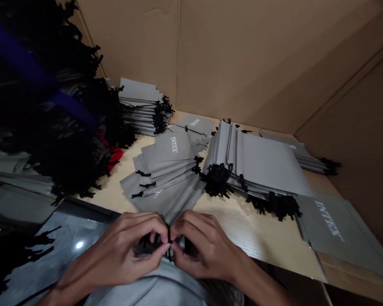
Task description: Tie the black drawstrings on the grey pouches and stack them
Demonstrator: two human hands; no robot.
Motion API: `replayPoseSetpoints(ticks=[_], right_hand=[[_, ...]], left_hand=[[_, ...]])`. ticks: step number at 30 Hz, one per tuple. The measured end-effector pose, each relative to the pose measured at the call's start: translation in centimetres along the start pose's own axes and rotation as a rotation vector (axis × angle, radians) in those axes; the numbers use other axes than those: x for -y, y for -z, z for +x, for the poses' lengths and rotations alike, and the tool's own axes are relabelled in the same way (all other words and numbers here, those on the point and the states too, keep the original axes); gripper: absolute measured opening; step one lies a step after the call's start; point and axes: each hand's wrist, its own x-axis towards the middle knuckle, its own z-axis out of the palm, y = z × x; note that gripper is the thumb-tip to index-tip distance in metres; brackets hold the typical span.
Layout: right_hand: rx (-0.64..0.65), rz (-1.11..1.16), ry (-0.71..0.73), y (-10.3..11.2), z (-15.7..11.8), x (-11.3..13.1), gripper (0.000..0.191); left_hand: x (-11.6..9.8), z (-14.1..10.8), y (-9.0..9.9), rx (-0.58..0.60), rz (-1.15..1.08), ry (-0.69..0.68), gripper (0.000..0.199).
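My left hand (137, 246) and my right hand (199, 244) meet at the table's front edge, above my lap. Thumb and fingers of each pinch a thin black cord (170, 242) between them. Dark material partly shows behind the fingers, mostly hidden by them. Just beyond my hands, grey pouches with black knotted cords (175, 146) lie fanned out on the wooden table (242, 229), some printed INTEX.
Right of the fan stands a thick pile of grey pouches (268, 163), with printed pouches (335, 229) at the far right. A stack (138, 106) sits at the back. Bundled pouches with black cords (67, 140) rise high at left. Cardboard walls (242, 55) enclose the back.
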Motion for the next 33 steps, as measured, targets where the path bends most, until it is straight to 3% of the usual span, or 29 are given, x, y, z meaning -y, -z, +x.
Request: replayPoseSetpoints(ticks=[6,17,33], right_hand=[[-0.008,-0.029,-0.011,-0.3,0.2,0.1,0.016],[-0.010,-0.083,-0.014,-0.2,0.8,0.9,0.012],[0.027,-0.043,0.060,0.3,1.4,0.1,0.009]], left_hand=[[0.1,0.1,0.9,-0.035,-0.004,-0.014,0.017],[-0.6,-0.6,1.8,-0.050,0.119,-0.113,0.038],[0.7,0.1,2.4,0.009,-0.022,-0.063,0.023]])
